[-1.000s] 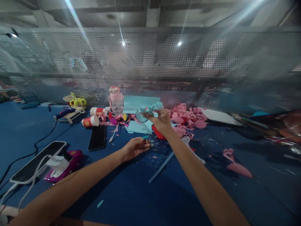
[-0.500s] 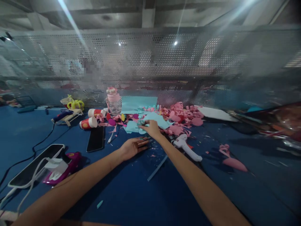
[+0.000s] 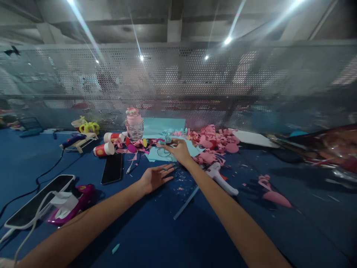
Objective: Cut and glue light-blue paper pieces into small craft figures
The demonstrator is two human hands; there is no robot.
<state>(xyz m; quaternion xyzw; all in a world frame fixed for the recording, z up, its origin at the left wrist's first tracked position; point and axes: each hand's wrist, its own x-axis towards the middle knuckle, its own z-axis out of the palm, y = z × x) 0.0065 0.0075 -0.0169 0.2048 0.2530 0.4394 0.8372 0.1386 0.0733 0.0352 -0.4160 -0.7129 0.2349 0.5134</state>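
Note:
My right hand (image 3: 180, 152) pinches a small light-blue paper piece (image 3: 167, 137), its shape partly hidden by the fingers. It hovers over light-blue paper sheets (image 3: 154, 153). My left hand (image 3: 156, 178) rests on the blue table (image 3: 147, 230), palm turned partly up, fingers stretched out and apart, with nothing clearly in it. A bluish band or mark shows across one of its fingers. Just right of my right forearm lies a white glue gun (image 3: 221, 178). A heap of pink paper cutouts (image 3: 214, 137) spreads beyond it, and a narrow strip (image 3: 185, 203) lies between my forearms.
At left are a black phone (image 3: 112, 169), paper cups (image 3: 104, 149), a pink-lidded bottle (image 3: 134, 124), a small wooden stand (image 3: 79, 141) and a charging phone (image 3: 39, 201) beside a magenta object (image 3: 83, 201). A pink paper shape (image 3: 276, 198) lies right. A perforated metal panel (image 3: 178, 82) stands behind.
My right hand has risen slightly with the light-blue paper piece, uncovering more of the sheet beneath. My left hand stays nearly where it was. The view has tilted up a little.

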